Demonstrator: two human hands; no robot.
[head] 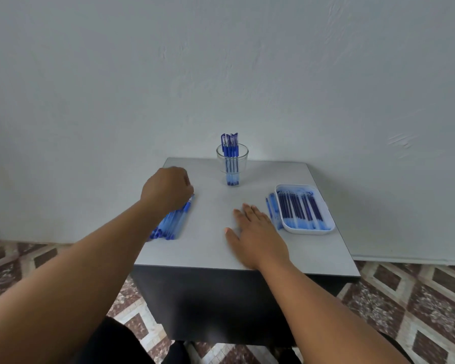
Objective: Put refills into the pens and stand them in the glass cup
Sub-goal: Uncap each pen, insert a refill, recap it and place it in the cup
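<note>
Flat on the near tabletop (210, 248), the right hand (255, 232) rests with fingers spread and holds nothing. Left hand (167, 190) curls over the far end of the empty pens (174, 222); whether it pinches one I cannot tell. Lift a single barrel cleanly. Refills (300, 208) wait in the right tray (326, 227), finished pens (230, 145) in the far glass cup (232, 164)

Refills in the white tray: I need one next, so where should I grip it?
Pinch one refill mid-shaft from above with the right hand, which lies flat beside the white tray. They lie side by side, so lift straight up over the rim.
</note>
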